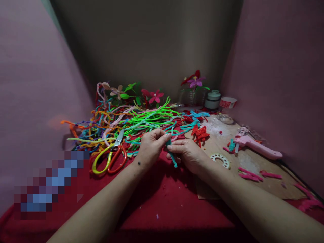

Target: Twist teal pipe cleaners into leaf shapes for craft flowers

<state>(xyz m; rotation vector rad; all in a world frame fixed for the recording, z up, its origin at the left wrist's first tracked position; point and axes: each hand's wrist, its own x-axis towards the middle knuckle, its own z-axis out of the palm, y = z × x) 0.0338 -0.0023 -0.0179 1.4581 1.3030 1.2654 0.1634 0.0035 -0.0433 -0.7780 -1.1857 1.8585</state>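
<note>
Both hands meet over the near middle of the table around a short teal pipe cleaner (173,158), whose lower end hangs down below the fingers. My left hand (152,143) pinches it near its upper end between thumb and forefinger. My right hand (188,153) is closed on it from the other side, thumb against the teal fuzz. The fingers hide part of the piece, so its full shape does not show. Just behind the hands spreads a heap of bright green pipe cleaners (149,118). Scissors with yellow and red handles (117,143) lie left of my left hand.
On the right, a cardboard sheet (215,135) carries a pink glue gun (260,146), a white ring with holes (220,161), red pieces (199,134) and pink strips (250,175). Fuzzy flowers (155,96), a jar (212,100) and a plastic cup (227,102) stand at the back. Walls flank both sides.
</note>
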